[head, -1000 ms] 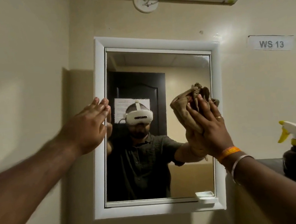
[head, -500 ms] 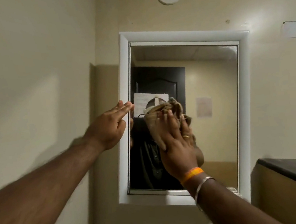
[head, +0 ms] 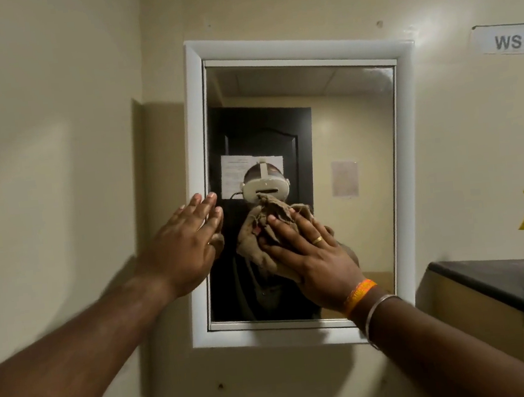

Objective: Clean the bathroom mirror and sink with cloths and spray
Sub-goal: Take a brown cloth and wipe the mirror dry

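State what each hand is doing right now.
Left hand: open, fingers on the mirror frame.
Right hand: open, flat fingers pressing the cloth against the mirror.

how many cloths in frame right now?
1: a brown cloth, pressed against the mirror under the right hand, left of centre. Others may be out of view.

My left hand [head: 185, 251] is raised flat, its fingers straight and close together. My right hand [head: 312, 257] is flat as well, fingers spread, palm pressing forward.
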